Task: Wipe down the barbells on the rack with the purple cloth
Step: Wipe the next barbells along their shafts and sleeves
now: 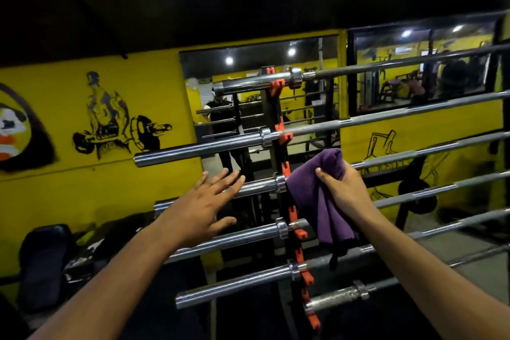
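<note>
Smooth chrome steel barbells (209, 146) are lying in horizontal rows on a black upright rack (271, 119) fitted with orange plastic hooks (285, 138) — their sleeves polished and cylindrical, their shafts a duller grey. The right hand (343, 188) is gripping a soft, crumpled purple cloth (317, 196), fingers curled round its bunched top, and is holding it against the third bar down, just right of the rack post; the fabric is hanging in loose folds below the hand. The left hand (205, 201) is hovering with fingers spread and straight in front of the shiny sleeves left of the post, holding nothing — whether it is touching a bar is unclear. A yellow painted wall (110, 182) with black drawings is standing behind
</note>
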